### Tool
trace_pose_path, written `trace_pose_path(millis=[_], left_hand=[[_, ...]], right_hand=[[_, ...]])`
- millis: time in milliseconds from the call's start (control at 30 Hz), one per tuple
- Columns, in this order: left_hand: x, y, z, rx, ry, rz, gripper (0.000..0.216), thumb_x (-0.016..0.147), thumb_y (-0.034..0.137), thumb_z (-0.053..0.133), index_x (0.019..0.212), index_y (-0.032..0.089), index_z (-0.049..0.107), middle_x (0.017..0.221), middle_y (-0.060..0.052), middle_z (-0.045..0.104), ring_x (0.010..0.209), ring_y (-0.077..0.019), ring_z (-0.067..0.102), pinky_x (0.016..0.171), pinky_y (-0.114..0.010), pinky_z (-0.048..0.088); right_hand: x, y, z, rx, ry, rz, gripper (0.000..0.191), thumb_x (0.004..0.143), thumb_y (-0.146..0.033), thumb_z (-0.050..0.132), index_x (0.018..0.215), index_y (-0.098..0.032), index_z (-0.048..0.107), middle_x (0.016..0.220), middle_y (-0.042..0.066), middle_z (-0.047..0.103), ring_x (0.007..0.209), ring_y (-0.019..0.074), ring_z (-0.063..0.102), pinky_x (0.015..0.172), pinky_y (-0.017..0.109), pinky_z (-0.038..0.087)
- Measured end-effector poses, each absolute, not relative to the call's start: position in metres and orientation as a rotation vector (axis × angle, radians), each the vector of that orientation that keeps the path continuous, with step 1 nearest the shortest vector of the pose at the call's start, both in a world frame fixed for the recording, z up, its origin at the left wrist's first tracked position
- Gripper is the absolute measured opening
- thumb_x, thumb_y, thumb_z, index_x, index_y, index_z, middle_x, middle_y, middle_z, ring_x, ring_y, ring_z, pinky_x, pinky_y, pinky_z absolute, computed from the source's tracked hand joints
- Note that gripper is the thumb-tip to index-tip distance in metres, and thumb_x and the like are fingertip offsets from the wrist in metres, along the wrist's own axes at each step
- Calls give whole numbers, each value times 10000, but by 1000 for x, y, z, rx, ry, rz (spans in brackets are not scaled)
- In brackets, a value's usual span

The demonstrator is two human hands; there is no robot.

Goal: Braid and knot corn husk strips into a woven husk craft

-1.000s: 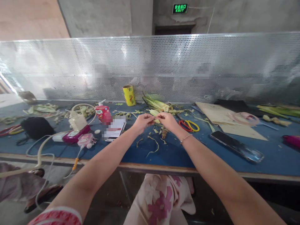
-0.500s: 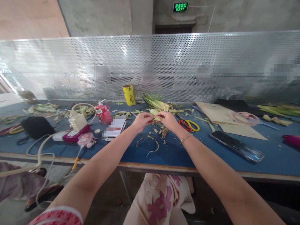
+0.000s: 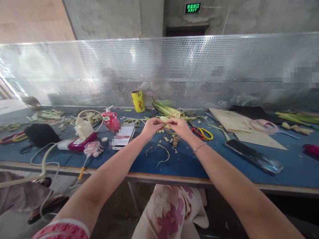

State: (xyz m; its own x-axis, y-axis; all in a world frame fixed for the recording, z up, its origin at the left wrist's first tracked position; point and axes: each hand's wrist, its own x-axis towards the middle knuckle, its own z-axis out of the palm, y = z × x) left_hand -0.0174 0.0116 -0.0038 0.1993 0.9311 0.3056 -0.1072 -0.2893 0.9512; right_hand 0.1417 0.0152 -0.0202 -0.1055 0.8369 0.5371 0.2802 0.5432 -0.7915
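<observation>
My left hand and my right hand meet over the middle of the blue table. Fingertips of both are pinched on a small pale green strip of plant leaf, mostly hidden by the fingers. Just behind them lies a bundle of green and whitish stalks. Below the right hand sits a brown, coiled-looking piece, with thin plant shreds nearer the front edge. Scissors with red and yellow handles rest to the right of my right hand.
A yellow can-like roll stands by the perforated metal screen. On the left are a red drink carton, a phone, a power strip and cables. To the right lie another phone and cardboard.
The fingertips have drawn closer over the pale green strip, and less of it shows between them. The view has shifted slightly; the things on the table stay put.
</observation>
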Motion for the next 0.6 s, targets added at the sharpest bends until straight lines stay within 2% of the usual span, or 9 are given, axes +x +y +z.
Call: trace_pose_path(millis=[200, 367, 600], left_hand=[[-18, 10, -2, 1431, 807, 1297, 286, 531, 219, 802, 689, 131, 581, 607, 17, 619, 587, -91, 591, 659, -263, 518], [-19, 7, 0, 1477, 830, 1302, 245, 561, 220, 776, 710, 139, 598, 606, 18, 617, 591, -100, 590, 674, -283, 526], [-19, 9, 0, 1488, 803, 1313, 186, 572, 166, 729, 702, 138, 600, 611, 18, 617, 582, -89, 578, 675, -269, 519]], right_hand=[[142, 10, -17, -925, -1668, 515, 172, 724, -297, 614, 794, -172, 708, 745, 51, 701, 663, 160, 624, 657, 317, 505], [141, 8, -16, -910, -1672, 484, 188, 726, -333, 623, 791, -182, 713, 710, 39, 695, 626, 155, 601, 615, 306, 486], [141, 8, -14, -908, -1588, 697, 206, 630, -337, 700, 753, -173, 723, 685, 38, 693, 634, 155, 608, 669, 330, 499]])
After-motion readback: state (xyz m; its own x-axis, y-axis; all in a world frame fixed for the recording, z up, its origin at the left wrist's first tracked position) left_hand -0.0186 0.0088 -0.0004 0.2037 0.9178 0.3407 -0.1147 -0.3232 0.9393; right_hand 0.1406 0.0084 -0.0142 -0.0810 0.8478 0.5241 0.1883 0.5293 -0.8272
